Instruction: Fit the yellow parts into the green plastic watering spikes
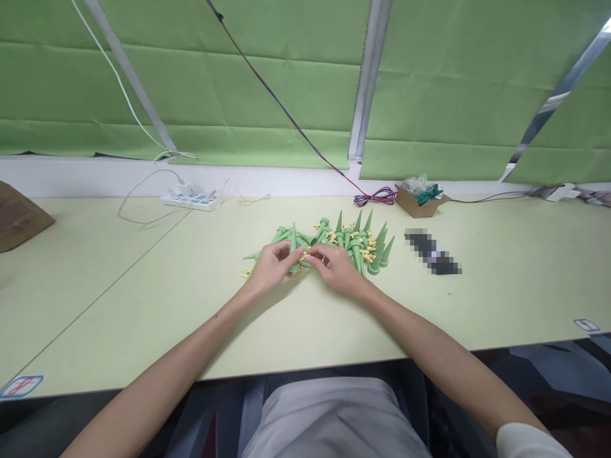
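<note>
Green plastic spikes with small yellow parts [356, 245] lie in a pile on the pale table [191, 305], some of them standing point up. At the pile's near left side, my left hand [273, 266] is closed around one green spike [293, 245] that points upward. My right hand [337, 267] meets it from the right, thumb and fingers pinched on a small yellow part [305, 254] beside the spike. The fingertips of both hands nearly touch. Part of the pile is hidden behind the hands.
A power strip [193, 200] with white cables is at the back left. Bundled wires [377, 196] and a cardboard box [420, 203] with plastic bags are behind the pile. A blurred dark object [433, 252] lies to the right, a brown object [21, 219] far left.
</note>
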A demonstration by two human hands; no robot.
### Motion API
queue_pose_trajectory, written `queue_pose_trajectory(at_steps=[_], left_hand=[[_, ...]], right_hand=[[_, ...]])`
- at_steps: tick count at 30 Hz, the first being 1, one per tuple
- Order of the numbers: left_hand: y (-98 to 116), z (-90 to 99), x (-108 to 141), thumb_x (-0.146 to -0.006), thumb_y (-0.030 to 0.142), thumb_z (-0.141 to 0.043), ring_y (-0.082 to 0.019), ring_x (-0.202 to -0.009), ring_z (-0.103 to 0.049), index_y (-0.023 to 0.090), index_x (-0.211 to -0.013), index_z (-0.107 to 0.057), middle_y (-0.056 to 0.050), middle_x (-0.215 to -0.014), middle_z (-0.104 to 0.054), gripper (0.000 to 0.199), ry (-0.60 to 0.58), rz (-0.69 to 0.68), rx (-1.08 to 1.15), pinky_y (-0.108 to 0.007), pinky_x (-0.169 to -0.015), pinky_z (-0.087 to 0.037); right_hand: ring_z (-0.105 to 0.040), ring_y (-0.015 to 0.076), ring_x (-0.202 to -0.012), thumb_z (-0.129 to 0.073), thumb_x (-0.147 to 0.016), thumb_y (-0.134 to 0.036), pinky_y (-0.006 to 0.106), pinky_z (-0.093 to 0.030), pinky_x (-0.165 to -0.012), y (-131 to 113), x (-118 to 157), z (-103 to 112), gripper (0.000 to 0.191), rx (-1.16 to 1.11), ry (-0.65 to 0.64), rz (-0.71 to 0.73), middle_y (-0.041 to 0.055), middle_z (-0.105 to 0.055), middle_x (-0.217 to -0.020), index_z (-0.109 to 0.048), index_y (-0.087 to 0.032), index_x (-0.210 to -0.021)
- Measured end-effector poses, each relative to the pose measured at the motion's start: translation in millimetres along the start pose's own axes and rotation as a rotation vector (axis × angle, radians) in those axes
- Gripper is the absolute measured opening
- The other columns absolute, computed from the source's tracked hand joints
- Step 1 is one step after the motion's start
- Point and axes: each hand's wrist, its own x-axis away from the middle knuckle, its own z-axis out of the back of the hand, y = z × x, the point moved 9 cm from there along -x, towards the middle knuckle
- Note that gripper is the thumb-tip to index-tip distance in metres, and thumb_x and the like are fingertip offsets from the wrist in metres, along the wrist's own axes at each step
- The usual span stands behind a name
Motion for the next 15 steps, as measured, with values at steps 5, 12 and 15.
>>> queue_pose_trajectory(at_steps=[5, 12, 15], left_hand=[[4.9, -1.5, 1.5, -0.079, 0.059, -0.077, -0.014, -0.055, -0.048, 0.020, -0.071, -0.068, -0.001, -0.063, -0.052, 0.041, -0.005, -0.004, -0.017, -0.027, -0.047, -0.043], [7.2, -2.6, 2.2, -0.081, 0.060, -0.074, -0.014, -0.055, -0.047, 0.020, -0.070, -0.067, -0.001, -0.061, -0.050, 0.042, -0.017, -0.009, -0.035, -0.028, -0.048, -0.044], [7.4, -2.9, 1.9, -0.082, 0.060, -0.073, -0.014, -0.056, -0.046, 0.019, -0.070, -0.067, 0.000, -0.062, -0.049, 0.043, -0.019, -0.016, -0.035, -0.028, -0.049, -0.044]], right_hand=[[-0.052, 0.0149, -0.064, -0.053, -0.103, -0.032, 0.029, -0.041, -0.063, 0.8, -0.3, -0.9, 0.030, 0.042, -0.002, 0.004, 0.0008, -0.064, -0.072, -0.061, -0.021, -0.077], [-0.043, 0.0139, -0.058, -0.051, -0.105, -0.034, 0.029, -0.035, -0.063, 3.6, -0.5, -2.0, 0.040, 0.069, -0.011, -0.015, -0.0032, -0.047, -0.060, -0.047, -0.022, -0.067], [-0.042, 0.0138, -0.059, -0.049, -0.106, -0.035, 0.029, -0.033, -0.062, 4.7, -0.3, -3.3, 0.041, 0.059, -0.025, -0.019, -0.0031, -0.047, -0.061, -0.045, -0.022, -0.067]])
